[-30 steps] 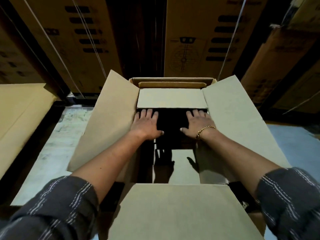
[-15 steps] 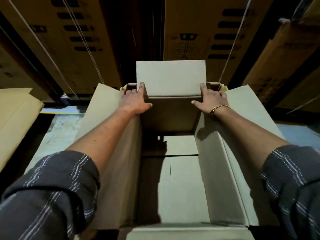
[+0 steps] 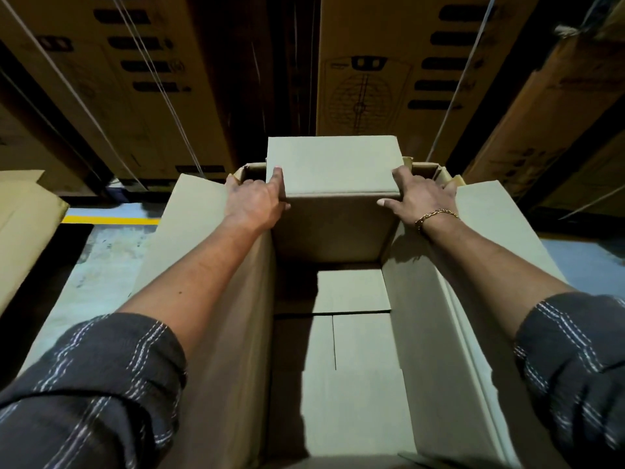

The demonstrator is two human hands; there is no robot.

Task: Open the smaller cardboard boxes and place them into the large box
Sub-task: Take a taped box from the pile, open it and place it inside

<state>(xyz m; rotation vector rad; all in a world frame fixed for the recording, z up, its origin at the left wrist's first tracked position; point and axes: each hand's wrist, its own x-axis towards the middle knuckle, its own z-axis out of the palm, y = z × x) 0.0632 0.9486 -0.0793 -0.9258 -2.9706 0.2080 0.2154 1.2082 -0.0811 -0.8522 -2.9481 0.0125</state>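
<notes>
The large cardboard box (image 3: 209, 299) stands open below me, its side flaps spread outward and its bottom flaps bare. At its far end a smaller cardboard box (image 3: 334, 228) stands upright against the back wall, with one pale flap raised above the rim. My left hand (image 3: 253, 204) grips its left edge at the fold, index finger along the flap and thumb on the near face. On the right edge my right hand (image 3: 419, 198), with a gold bracelet on the wrist, holds it the same way. More cardboard layers show behind it.
Tall printed cartons (image 3: 389, 79) bound with white straps stand close behind the large box. A flat cardboard sheet (image 3: 20, 231) lies at the left. A yellow line (image 3: 111, 220) crosses the grey floor (image 3: 94, 265) on the left.
My hands have moved up from low inside the large box to the smaller box's side edges at the far end. Its flap swung from lying flat to standing upright.
</notes>
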